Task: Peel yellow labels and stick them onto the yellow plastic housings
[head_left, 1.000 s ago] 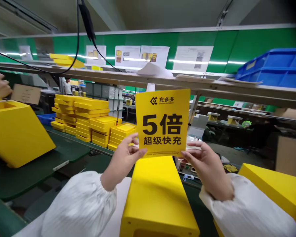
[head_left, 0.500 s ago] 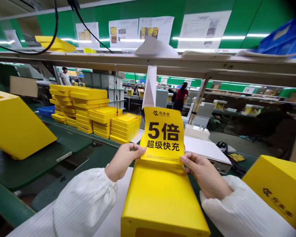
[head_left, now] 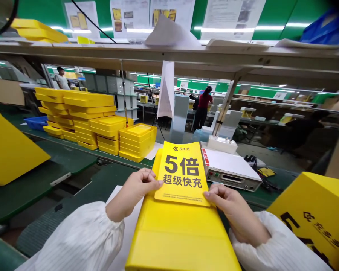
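A yellow sticker sheet (head_left: 183, 175) with black lettering is stretched between my two hands above the far part of a yellow housing (head_left: 183, 237). My left hand (head_left: 135, 190) pinches its left edge between thumb and fingers. On the opposite edge, my right hand (head_left: 228, 201) pinches near the lower corner. The sheet's lower edge lies close over the housing's smooth top face; whether it touches cannot be made out. White paper (head_left: 121, 229) lies under the housing at the left.
Stacked yellow trays (head_left: 87, 109) stand at the back left, beside a blue bin (head_left: 36, 122). A white instrument box (head_left: 231, 169) sits behind my right hand. Yellow housings flank me, one left (head_left: 14, 150) and one lettered right (head_left: 322, 199). A shelf (head_left: 186, 56) crosses overhead.
The sheet has come lower and nearer, tilting flatter over the housing, with both hands still pinching it. The camera view has shifted, showing more lettering on the right housing.
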### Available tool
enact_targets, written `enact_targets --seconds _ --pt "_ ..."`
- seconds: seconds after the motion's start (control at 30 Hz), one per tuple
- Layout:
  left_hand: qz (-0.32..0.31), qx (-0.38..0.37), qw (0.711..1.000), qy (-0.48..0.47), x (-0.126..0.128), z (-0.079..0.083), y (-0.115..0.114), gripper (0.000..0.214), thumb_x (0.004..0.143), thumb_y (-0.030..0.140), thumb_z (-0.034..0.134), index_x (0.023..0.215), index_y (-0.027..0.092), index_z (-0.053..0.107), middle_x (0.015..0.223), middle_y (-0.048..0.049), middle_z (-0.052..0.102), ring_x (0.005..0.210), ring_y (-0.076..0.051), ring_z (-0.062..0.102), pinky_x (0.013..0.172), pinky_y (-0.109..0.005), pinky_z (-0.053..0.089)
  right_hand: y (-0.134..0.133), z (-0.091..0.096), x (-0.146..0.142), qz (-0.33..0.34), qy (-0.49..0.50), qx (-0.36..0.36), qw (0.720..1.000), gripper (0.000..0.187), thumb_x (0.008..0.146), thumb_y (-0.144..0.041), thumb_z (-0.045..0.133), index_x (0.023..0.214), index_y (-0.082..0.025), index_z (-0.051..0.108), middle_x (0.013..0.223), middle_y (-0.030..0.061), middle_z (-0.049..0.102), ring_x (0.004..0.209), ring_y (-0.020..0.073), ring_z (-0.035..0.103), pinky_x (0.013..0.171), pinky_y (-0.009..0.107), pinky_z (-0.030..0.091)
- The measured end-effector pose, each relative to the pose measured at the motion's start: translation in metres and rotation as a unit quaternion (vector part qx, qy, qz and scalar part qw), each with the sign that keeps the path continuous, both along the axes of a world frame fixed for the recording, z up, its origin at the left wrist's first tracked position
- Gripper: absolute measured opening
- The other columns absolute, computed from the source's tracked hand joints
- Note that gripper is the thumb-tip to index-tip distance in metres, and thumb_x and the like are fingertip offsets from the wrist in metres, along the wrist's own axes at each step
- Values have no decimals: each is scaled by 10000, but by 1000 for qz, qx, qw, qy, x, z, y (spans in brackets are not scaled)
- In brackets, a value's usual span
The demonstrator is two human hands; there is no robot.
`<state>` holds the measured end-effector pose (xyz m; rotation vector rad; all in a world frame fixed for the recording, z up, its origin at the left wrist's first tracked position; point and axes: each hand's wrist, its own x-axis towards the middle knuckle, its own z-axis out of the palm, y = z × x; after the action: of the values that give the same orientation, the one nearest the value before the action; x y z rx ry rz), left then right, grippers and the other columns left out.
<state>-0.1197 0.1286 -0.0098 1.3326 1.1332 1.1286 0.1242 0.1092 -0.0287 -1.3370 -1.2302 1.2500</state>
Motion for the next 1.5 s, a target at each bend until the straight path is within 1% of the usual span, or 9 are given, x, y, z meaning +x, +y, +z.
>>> enact_targets --seconds 0.13,0.3,0.4,0.6,0.9,1.1,1.27,1.4,1.5 --pt "-8 -11 1000 3 -1 -3 0 365 555 345 722 476 153 422 823 -25 410 840 -184 415 767 -300 303 -1 -2 -2 5 8 -6 1000 438 545 -492 719 574 -171 423 695 20 474 669 163 456 585 277 359" --pt "-9 -12 1000 -6 -3 -9 2 360 546 329 733 478 150 428 838 -27 406 814 -175 413 727 -294 308 1 1 -5 -2 32 -20 999 433 500 -456 750 559 -170 431 745 16 439 703 167 451 598 280 370" --pt "-9 -8 1000 -2 -3 -11 5 347 554 314 737 478 148 442 862 -34 414 824 -172 412 732 -290 316 2 2 -5 1 24 -23 999 425 495 -460 748 544 -167 445 776 21 431 729 176 450 610 286 372" --pt "-13 -2 1000 19 -2 -8 5 352 555 324 740 465 149 448 844 -35 410 831 -176 413 738 -290 330 3 0 -3 10 15 -14 1000 412 514 -463 740 521 -163 458 811 26 433 779 196 458 679 318 392" --pt "-14 -5 1000 25 -2 -10 6 361 566 340 735 480 144 445 865 -30 404 810 -164 418 717 -285 332 1 3 -5 -12 80 -35 996 431 459 -393 786 528 -155 434 769 8 416 706 151 442 601 263 367" --pt "-11 -2 1000 19 -2 -10 6 365 561 336 739 472 143 442 856 -31 409 806 -163 418 719 -286 333 0 2 -7 -15 85 -38 996 420 465 -386 787 524 -152 443 766 9 430 691 143 446 587 254 363" --pt "-10 -11 1000 7 -2 -8 4 360 532 331 751 473 143 450 865 -35 403 816 -168 419 699 -274 346 1 0 -6 -7 76 -39 996 429 470 -406 782 540 -162 436 752 9 424 700 161 454 595 277 382" --pt "-13 -18 1000 9 -1 -7 3 358 531 330 749 476 142 449 870 -34 398 813 -165 419 688 -267 348 2 0 -5 -5 65 -31 997 431 472 -413 778 537 -159 436 778 12 421 717 167 459 622 293 395" --pt "-10 -15 1000 12 -1 -7 3 364 536 329 747 474 142 441 869 -35 403 817 -166 419 697 -269 346 1 0 -4 -2 59 -35 998 438 477 -424 773 534 -163 425 755 14 424 708 169 457 609 292 390"
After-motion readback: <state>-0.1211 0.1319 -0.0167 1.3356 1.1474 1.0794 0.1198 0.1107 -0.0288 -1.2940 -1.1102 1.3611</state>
